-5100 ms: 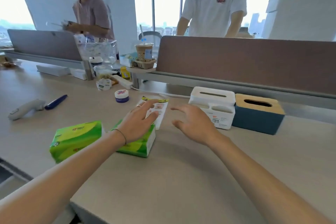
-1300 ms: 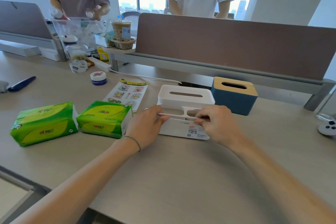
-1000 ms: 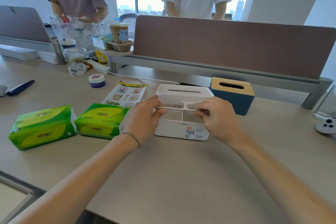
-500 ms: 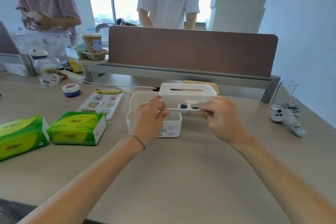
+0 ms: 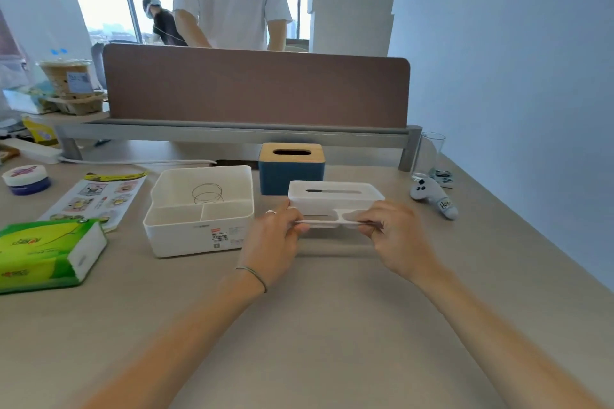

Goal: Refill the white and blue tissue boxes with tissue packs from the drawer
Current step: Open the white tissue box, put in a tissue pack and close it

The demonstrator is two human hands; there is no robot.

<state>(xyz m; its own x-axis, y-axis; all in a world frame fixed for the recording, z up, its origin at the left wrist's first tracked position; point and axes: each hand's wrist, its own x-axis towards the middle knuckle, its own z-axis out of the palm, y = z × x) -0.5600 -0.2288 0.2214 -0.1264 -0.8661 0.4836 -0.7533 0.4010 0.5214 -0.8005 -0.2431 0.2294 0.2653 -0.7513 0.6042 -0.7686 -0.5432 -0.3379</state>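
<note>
The white tissue box base point(image 5: 186, 236) stands open on the desk, with a wire spring in its large rear compartment and two small empty front compartments. Its white lid point(image 5: 334, 197) is held just above the desk to the right of the base, gripped at its front flange by my left hand point(image 5: 274, 239) and my right hand point(image 5: 393, 236). The blue tissue box point(image 5: 290, 174) with a wooden slotted top stands closed behind the lid. A green tissue pack point(image 5: 46, 254) lies at the left edge.
A brown divider panel point(image 5: 255, 90) on a grey rail closes the back of the desk. A sticker sheet point(image 5: 96, 197) and a small jar point(image 5: 25, 178) lie at the left. A white controller point(image 5: 433, 199) and a glass point(image 5: 428, 154) sit at the right. People stand behind the divider.
Both hands lifted the lid off the white box and carried it right and down toward the desk. The open base now stands alone. The view swung right; one green pack left the frame.
</note>
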